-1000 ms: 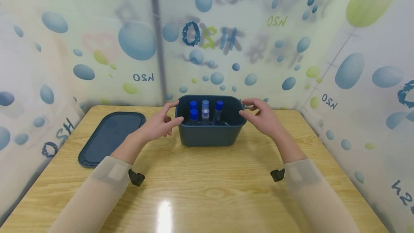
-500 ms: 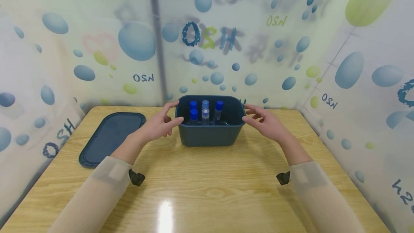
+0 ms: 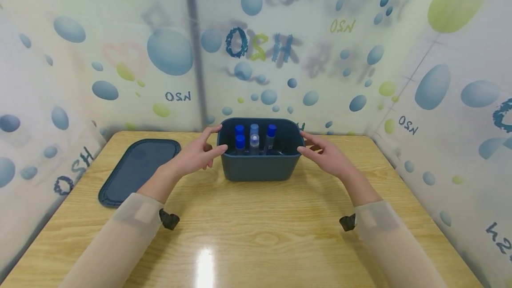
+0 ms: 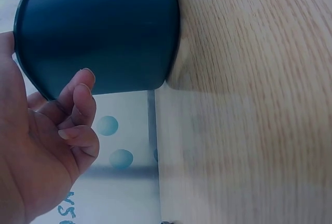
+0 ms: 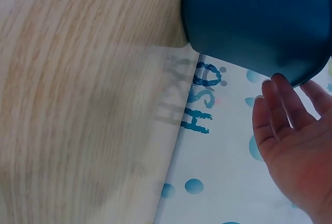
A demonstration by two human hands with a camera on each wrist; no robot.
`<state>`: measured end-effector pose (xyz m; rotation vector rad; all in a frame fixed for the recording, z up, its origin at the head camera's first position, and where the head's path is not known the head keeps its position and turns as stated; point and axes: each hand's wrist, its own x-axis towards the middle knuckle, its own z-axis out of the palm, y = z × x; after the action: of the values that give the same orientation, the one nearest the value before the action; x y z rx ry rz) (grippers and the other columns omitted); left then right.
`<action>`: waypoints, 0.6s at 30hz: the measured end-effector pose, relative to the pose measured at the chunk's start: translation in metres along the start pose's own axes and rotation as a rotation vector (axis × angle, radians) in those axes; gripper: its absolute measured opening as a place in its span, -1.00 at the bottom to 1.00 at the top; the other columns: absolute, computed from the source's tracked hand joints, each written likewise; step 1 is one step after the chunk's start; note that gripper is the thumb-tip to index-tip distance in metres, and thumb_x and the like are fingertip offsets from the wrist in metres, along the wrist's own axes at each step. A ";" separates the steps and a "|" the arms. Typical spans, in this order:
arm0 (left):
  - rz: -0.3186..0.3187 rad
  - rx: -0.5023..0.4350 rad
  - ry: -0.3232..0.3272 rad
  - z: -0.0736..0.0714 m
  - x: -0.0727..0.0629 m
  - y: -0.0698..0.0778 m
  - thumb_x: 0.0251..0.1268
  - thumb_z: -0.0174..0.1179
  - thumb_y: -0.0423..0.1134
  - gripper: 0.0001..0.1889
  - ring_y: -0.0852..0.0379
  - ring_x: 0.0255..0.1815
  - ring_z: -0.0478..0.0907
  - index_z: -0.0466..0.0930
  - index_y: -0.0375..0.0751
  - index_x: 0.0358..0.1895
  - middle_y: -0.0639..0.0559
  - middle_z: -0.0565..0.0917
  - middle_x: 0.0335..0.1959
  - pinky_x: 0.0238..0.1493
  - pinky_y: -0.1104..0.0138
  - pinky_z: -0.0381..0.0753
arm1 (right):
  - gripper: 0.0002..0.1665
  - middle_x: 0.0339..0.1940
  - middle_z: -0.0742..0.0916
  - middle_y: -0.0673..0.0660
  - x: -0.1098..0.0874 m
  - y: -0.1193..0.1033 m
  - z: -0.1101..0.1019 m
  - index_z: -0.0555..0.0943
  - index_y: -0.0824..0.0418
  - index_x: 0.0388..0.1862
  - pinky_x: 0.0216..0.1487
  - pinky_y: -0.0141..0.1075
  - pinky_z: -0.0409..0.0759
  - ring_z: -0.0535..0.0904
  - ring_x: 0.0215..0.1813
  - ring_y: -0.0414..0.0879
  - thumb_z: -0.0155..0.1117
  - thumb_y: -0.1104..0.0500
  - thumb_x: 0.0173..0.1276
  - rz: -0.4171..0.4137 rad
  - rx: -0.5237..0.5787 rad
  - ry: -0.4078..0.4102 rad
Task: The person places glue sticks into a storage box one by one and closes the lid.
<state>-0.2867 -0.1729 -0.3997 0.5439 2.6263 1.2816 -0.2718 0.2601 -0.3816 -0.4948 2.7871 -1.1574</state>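
Note:
A dark blue plastic bin [image 3: 256, 169] stands on the table in the head view. Inside it, several small bottles with blue caps [image 3: 239, 140] stand towards the left, among them one with a clear cap [image 3: 254, 139]. My left hand [image 3: 196, 154] holds the bin's left end, thumb and index finger spread on the rim, the other fingers curled beneath. At the right end, my right hand [image 3: 326, 154] grips the rim between thumb and index finger. In the right wrist view its other fingers [image 5: 280, 107] are fairly straight beside the bin wall; the thumb is out of frame.
A flat dark blue lid [image 3: 138, 170] lies on the wooden table [image 3: 256, 234] at the left, partly behind the left forearm. Right behind the bin rises a white wall panel [image 3: 256, 88] with blue and green printed shapes. Similar panels flank both sides.
My right hand slid right, off the bin's rim, then came back left onto it. The left hand and the bin have stayed in place.

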 end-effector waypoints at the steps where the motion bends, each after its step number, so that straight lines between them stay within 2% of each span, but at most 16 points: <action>1: 0.000 0.001 -0.002 0.000 0.000 0.001 0.64 0.14 0.36 -0.10 -0.08 -0.45 0.58 -0.10 0.31 0.83 -0.12 0.63 -0.49 -0.27 0.12 0.62 | -0.15 0.59 0.58 0.24 0.000 0.000 0.000 0.24 -0.15 0.82 0.29 0.14 0.66 0.62 0.41 0.20 0.21 -0.30 0.69 0.005 0.006 0.000; 4: 0.001 0.002 -0.007 0.000 0.000 0.002 0.63 0.15 0.35 -0.09 -0.08 -0.45 0.59 -0.11 0.30 0.83 -0.12 0.64 -0.49 -0.28 0.12 0.61 | -0.14 0.59 0.57 0.24 -0.001 0.001 0.001 0.21 -0.19 0.83 0.29 0.12 0.65 0.62 0.41 0.20 0.20 -0.31 0.69 0.014 0.026 -0.005; 11: 0.002 0.006 -0.012 -0.001 0.001 0.003 0.63 0.15 0.36 -0.08 -0.07 -0.44 0.59 -0.12 0.30 0.83 -0.11 0.63 -0.49 -0.28 0.12 0.60 | -0.14 0.63 0.52 0.31 -0.002 0.002 0.003 0.14 -0.17 0.85 0.40 0.24 0.60 0.60 0.46 0.26 0.19 -0.25 0.72 0.016 0.074 -0.022; 14: 0.006 0.018 -0.012 -0.002 0.000 0.003 0.63 0.14 0.36 -0.08 -0.07 -0.44 0.59 -0.12 0.30 0.83 -0.13 0.65 -0.48 -0.27 0.12 0.62 | -0.14 0.60 0.55 0.29 -0.001 0.002 0.003 0.16 -0.20 0.84 0.40 0.20 0.61 0.63 0.42 0.24 0.20 -0.26 0.71 0.023 0.084 -0.017; 18: 0.012 0.034 -0.017 -0.003 0.000 0.004 0.65 0.12 0.36 -0.09 -0.09 -0.42 0.60 -0.12 0.28 0.83 -0.26 0.69 -0.38 -0.22 0.10 0.64 | -0.14 0.54 0.60 0.27 0.001 0.004 0.004 0.18 -0.19 0.83 0.34 0.07 0.65 0.66 0.36 0.27 0.22 -0.26 0.70 0.018 0.090 -0.013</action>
<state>-0.2870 -0.1733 -0.3947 0.5733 2.6395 1.2328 -0.2724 0.2594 -0.3872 -0.4661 2.7080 -1.2640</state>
